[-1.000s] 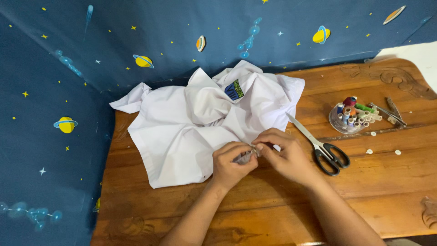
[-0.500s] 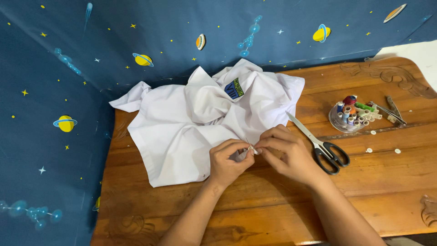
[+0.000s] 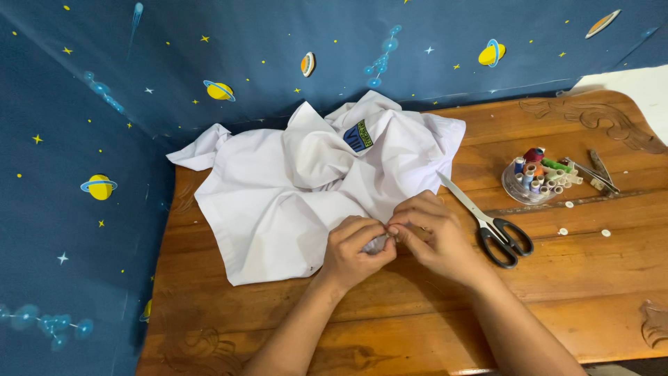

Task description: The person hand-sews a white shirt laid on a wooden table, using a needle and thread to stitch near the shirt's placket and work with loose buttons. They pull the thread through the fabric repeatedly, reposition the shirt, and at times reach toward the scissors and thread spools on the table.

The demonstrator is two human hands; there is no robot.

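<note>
A fold at the near edge of the white shirt (image 3: pixel 292 188), crumpled on the desk (image 3: pixel 591 278), is pinched by the left hand (image 3: pixel 355 251) and right hand (image 3: pixel 435 233), fingertips meeting. Whether a needle is held cannot be told. The bunched cloth could slip from so small a grip. A blue shield-shaped badge (image 3: pixel 358 136) sits on the shirt's far part. Scissors (image 3: pixel 490 223) lie just right of the hands, beside a clear dish of thread spools (image 3: pixel 539 177).
</note>
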